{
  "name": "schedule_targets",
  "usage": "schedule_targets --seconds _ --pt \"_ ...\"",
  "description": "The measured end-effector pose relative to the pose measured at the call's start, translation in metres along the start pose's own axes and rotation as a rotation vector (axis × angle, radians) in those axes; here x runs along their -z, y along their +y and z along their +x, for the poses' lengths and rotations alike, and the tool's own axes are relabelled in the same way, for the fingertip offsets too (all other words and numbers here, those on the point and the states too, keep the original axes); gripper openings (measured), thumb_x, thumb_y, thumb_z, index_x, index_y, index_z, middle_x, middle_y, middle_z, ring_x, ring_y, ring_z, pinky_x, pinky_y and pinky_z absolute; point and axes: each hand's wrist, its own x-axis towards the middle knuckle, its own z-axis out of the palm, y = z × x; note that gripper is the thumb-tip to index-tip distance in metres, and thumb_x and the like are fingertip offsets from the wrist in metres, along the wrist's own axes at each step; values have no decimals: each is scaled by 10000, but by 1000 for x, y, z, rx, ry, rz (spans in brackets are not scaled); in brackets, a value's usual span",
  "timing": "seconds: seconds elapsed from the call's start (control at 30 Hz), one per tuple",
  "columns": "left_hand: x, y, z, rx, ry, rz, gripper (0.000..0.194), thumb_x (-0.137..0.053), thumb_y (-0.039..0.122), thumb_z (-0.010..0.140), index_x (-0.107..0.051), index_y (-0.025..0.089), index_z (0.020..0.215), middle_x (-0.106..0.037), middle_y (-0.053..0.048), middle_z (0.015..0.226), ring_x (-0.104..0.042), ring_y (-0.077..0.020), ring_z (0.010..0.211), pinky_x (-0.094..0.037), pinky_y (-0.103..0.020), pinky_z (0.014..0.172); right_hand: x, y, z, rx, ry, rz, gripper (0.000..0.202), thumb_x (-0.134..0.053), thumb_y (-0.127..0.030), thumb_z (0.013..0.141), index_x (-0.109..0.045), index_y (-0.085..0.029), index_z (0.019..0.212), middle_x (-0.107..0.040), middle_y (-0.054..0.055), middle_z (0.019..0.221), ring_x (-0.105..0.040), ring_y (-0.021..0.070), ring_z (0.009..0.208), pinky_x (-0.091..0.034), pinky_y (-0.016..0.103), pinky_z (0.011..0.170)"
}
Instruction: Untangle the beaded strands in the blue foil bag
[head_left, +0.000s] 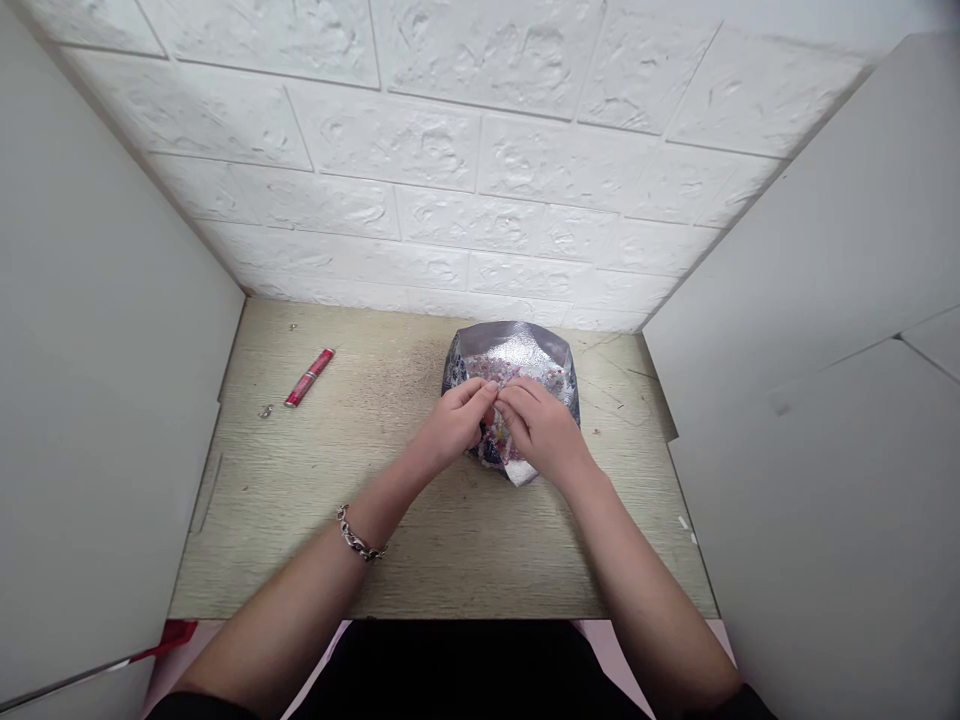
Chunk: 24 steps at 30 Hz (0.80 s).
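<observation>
A silver-lined bag [517,340] with its top spread wide sits near the back of the table, and many small pink, white and coloured beads [555,380] lie inside it. Over the beads, my left hand [463,415] is closed in a pinch, thumb against fingers. Fingertips of my right hand [541,425] are pinched together as well, almost touching the left ones. Whatever they hold between them is too small to make out. A chain bracelet [360,538] circles my left wrist.
A red, narrow packet [310,378] lies at the left of the wooden table [300,500], with a small metallic bit [266,411] beside it. Loose threads lie to the bag's right. Grey panels [97,330] rise on both sides, and a white brick-patterned wall [435,210] stands behind.
</observation>
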Motion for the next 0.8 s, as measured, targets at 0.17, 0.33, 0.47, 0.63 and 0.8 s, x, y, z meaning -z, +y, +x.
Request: schedule_targets --seconds 0.17,0.33,0.47,0.63,0.8 --pt "1 6 -3 43 -95 -29 328 -464 472 770 -479 160 672 -456 48 560 -291 -6 308 -177 -189 313 5 4 0 -8 97 107 212 -391 -233 865 -585 -197 787 -597 46 791 -540 141 761 -444 267 709" --pt "3 9 -5 55 -144 -16 301 -481 408 775 -495 146 628 -502 24 567 -284 3 309 -155 -190 324 11 12 0 -135 57 -69 202 -435 -291 853 -620 -223 810 -625 33 905 -550 165 896 -234 480 1004" --pt "2 10 -4 41 -111 -61 252 -453 352 799 -455 158 637 -462 46 544 -289 0 302 -164 -184 322 11 22 -4 -391 -60 -382 199 -483 -303 819 -650 -199 846 -441 112 1290 -353 299 1199 -13 657 959" --pt "1 10 -2 64 -65 -82 235 -458 344 795 -451 160 649 -378 64 499 -266 -4 314 -153 -180 329 8 29 -9 -624 -204 -504 224 -481 -262 799 -661 -181 905 -185 136 1439 -157 372 1291 -38 672 932" --pt "1 4 0 48 -31 -9 247 -460 384 781 -466 165 667 -396 55 529 -272 -19 341 -160 -195 350 3 29 -7 -764 -241 -529 269 -445 -200 799 -652 -206 972 -225 189 1413 -139 383 1300 -51 670 925"
